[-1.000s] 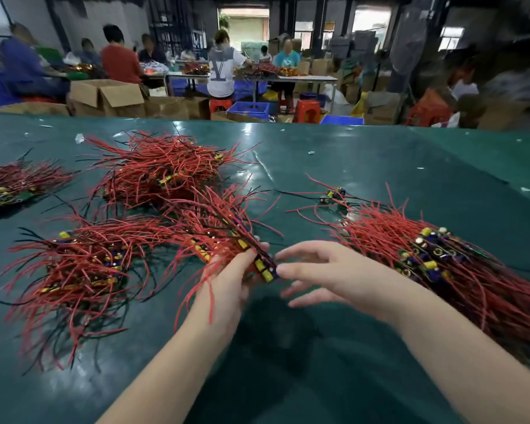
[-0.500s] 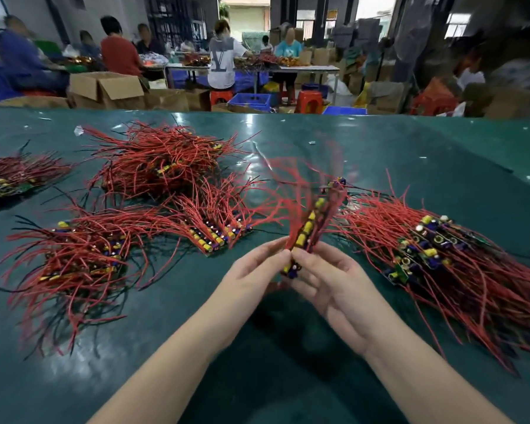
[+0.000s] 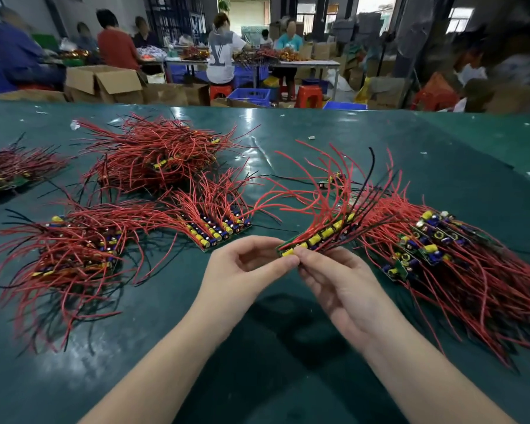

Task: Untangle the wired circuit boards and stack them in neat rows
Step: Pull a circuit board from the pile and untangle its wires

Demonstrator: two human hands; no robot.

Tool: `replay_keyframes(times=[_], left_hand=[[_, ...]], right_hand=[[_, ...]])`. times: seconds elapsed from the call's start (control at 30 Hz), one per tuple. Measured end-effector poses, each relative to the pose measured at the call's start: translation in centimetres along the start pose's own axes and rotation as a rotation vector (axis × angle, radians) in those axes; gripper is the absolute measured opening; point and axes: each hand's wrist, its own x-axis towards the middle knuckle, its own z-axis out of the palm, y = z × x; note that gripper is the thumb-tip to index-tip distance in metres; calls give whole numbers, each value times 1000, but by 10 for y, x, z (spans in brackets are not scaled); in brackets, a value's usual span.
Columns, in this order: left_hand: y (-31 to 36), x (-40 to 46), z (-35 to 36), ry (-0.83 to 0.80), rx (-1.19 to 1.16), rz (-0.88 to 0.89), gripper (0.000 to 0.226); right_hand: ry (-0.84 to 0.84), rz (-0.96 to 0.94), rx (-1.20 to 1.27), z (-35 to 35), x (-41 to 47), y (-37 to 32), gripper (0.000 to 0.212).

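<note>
Both hands pinch one stack of boards (wires fanning upward) between them.

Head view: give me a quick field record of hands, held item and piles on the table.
left hand: pinches near end of held board stack
right hand: pinches same end from the other side
held board stack: lifted off table, wires fan up and away
neat row: on table, left of hands
right pile: tangled
left pile: tangled
table: green surface
</note>
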Motion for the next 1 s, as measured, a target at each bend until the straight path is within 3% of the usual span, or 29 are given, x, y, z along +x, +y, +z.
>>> replay_keyframes(times=[0.2, 0.5, 1.0], left_hand=[[2, -1, -1, 11, -71, -74, 27], [3, -2, -1, 1, -140, -100, 30], [14, -3, -2, -40, -124, -178, 24]], right_hand=[[-37, 70, 17, -2, 0, -5, 14], [-50, 56, -110, -7, 0, -11, 34], [-117, 128, -160, -10, -4, -19, 30]])
